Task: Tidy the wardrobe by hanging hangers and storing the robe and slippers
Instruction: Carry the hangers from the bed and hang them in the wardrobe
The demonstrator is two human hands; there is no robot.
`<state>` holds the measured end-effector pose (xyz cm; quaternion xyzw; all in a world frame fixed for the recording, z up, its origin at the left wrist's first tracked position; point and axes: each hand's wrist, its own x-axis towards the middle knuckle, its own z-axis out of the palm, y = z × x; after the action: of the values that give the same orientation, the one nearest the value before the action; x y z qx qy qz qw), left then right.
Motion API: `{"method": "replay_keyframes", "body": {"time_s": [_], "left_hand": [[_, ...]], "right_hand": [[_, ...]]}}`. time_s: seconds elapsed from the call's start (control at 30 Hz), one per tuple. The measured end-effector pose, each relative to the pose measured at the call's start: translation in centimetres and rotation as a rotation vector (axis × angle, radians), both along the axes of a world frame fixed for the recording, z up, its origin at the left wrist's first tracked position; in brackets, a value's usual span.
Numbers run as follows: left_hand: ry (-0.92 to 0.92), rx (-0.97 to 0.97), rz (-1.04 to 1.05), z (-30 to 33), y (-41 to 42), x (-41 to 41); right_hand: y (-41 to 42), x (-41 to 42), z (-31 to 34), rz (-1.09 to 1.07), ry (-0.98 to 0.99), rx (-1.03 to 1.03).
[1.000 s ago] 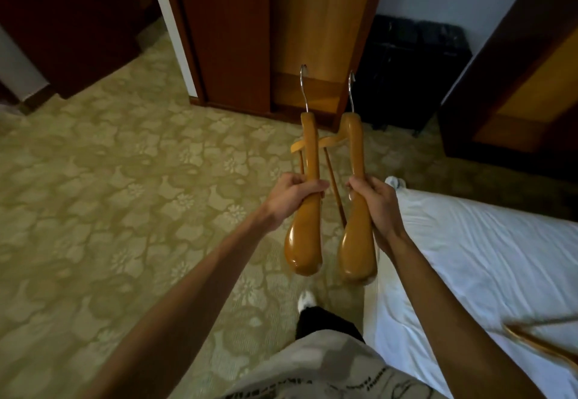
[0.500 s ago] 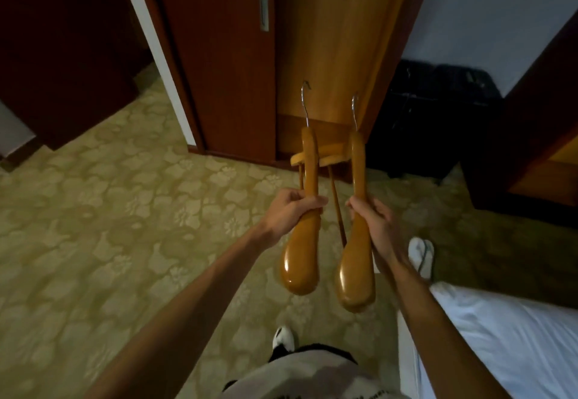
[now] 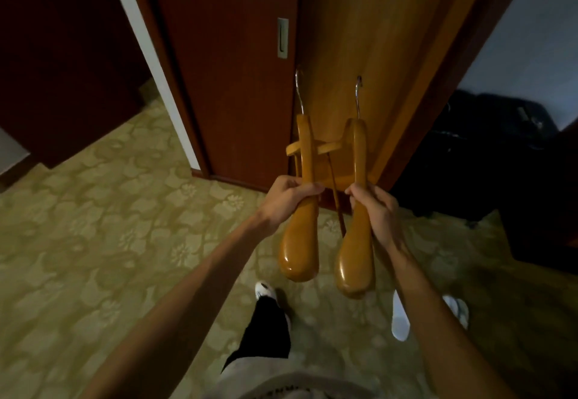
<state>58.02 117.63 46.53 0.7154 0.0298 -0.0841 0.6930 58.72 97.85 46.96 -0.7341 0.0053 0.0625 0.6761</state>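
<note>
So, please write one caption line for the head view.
Left hand and right hand each grip a glossy wooden hanger before the wardrobe.

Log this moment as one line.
left hand: grips left hanger | right hand: grips right hanger | wardrobe: ahead

Count it up: two wooden hangers, the left hanger [image 3: 300,236] and the right hanger [image 3: 356,242], each topped with one metal hook, so two hooks. Two hands on show, the left hand [image 3: 287,195] and the right hand [image 3: 375,208], one per hanger. Down on the carpet, two white slippers, one slipper [image 3: 400,317] and another slipper [image 3: 457,309]. One sliding wardrobe door [image 3: 237,86], one recessed handle [image 3: 282,38]. One dark bag [image 3: 488,136].
</note>
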Motion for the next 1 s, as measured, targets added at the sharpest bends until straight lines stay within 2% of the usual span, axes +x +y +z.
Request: {"method": "replay_keyframes", "body": {"time_s": [0.2,0.53,0.67,0.83,1.0], "left_hand": [[-0.017,-0.024,-0.090,-0.2,3.3,16.4],[-0.017,-0.040,-0.262,5.1,2.7,39.1],[-0.092,0.000,-0.314,8.6,2.0,47.2],[-0.196,0.049,-0.335,13.9,1.2,57.3],[-0.339,0.110,-0.298,20.1,0.7,66.5]], "right_hand": [[3.6,14.1,0.5,-0.087,-0.001,0.003],[3.5,32.9,5.6,-0.191,-0.093,-0.006],[3.4,41.1,8.0,-0.208,-0.148,-0.019],[3.3,50.9,11.8,-0.184,-0.221,0.061],[2.9,61.3,16.8,-0.207,-0.297,0.111]]}}
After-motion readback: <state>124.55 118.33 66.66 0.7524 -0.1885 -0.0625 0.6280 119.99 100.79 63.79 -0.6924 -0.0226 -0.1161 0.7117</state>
